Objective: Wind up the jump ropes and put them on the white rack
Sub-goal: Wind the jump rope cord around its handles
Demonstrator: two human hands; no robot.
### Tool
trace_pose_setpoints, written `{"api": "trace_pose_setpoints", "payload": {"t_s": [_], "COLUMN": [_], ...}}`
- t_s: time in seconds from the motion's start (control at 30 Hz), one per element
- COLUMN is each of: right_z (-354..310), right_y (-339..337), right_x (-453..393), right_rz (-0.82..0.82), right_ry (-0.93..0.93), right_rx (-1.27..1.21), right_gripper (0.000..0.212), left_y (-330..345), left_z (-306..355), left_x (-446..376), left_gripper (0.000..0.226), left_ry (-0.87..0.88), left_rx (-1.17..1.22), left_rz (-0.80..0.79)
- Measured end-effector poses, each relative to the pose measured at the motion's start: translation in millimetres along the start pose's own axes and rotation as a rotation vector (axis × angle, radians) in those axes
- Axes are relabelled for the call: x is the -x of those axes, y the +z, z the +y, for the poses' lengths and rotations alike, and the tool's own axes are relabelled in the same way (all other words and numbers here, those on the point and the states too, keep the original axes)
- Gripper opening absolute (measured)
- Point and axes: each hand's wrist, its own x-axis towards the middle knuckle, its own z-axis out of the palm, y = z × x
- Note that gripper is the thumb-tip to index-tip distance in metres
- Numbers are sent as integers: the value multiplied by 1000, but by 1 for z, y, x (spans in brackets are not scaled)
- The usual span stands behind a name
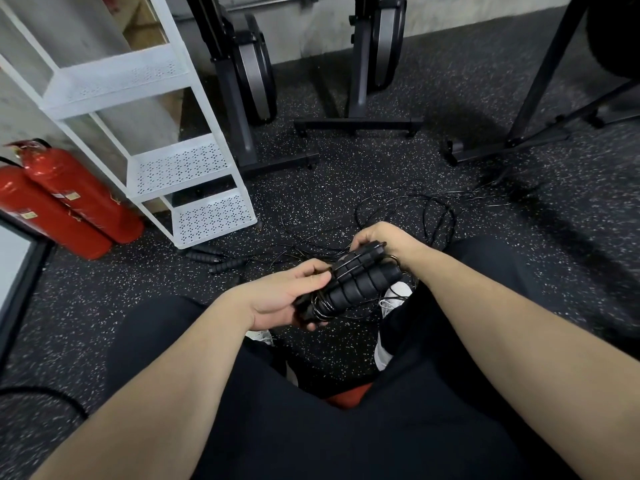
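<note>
Two black ribbed jump-rope handles [360, 285] lie side by side between my hands, with thin black cord looped around them. My left hand [287, 296] grips their near end from below, thumb on top. My right hand [382, 241] holds the far end, fingers curled over the handle caps. Loose black cord [412, 209] trails from the bundle in tangled loops on the floor beyond my hands. Another rope's black handles [216, 259] lie on the floor beside the foot of the white rack [180, 164], which stands at the left with perforated shelves.
Two red fire extinguishers [65, 202] lean left of the rack. Black exercise machine stands [358, 124] line the far wall, with another frame base [502, 147] at the right. My knees in dark trousers and white shoes [394, 296] are below my hands. The floor is speckled rubber.
</note>
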Motion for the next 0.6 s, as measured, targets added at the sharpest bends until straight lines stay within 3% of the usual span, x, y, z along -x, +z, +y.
{"api": "trace_pose_setpoints", "payload": {"t_s": [0.13, 0.2, 0.37, 0.6], "right_z": [-3, -1, -4, -8], "right_y": [-6, -7, -9, -4], "right_x": [3, 7, 12, 16], "right_rz": [46, 57, 64, 59], "right_ry": [-98, -179, -253, -263], "right_rx": [409, 508, 454, 506], "right_gripper": [21, 32, 36, 29], "left_y": [-2, -4, -5, -12], "left_z": [2, 2, 6, -2], "left_x": [-1, -3, -2, -9], "left_gripper": [32, 31, 53, 59], "left_ry": [85, 106, 90, 25], "left_rx": [-204, -334, -454, -557], "left_rz": [45, 87, 125, 151]}}
